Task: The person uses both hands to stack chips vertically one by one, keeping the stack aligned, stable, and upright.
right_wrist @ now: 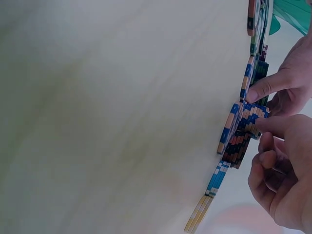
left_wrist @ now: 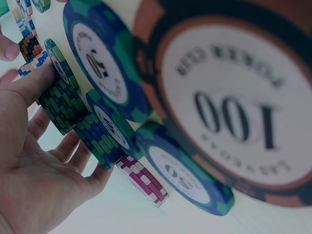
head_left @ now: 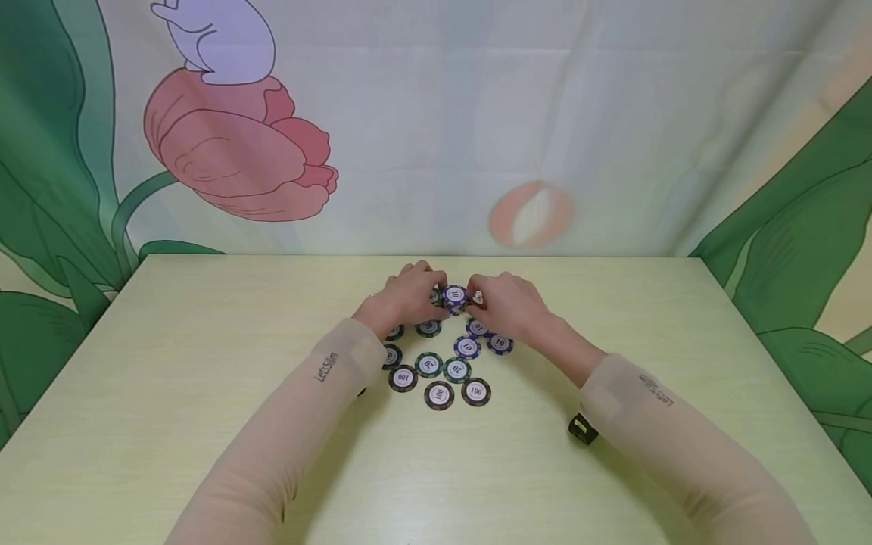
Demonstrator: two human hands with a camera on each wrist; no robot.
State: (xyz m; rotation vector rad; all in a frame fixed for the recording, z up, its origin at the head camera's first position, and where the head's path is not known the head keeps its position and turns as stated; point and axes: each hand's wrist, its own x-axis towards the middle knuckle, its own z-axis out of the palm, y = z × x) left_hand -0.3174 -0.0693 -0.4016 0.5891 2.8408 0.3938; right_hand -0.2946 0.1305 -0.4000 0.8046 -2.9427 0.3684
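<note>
A stack of blue poker chips marked 10 stands between my two hands toward the far side of the table. From its left my left hand grips it with thumb and index fingertips; the other fingers lie behind a green chip stack and a green-and-blue stack. On the opposite side, my right hand pinches the same blue stack, its remaining fingers curled. A dark brown-and-black stack is beside the blue one, partly hidden by the right hand in the head view.
Loose chips lie nearer me: blue 10s, green 20s and dark 100s. A purple stack, a light blue stack and a yellow stack extend the row. A small black object sits by the right sleeve.
</note>
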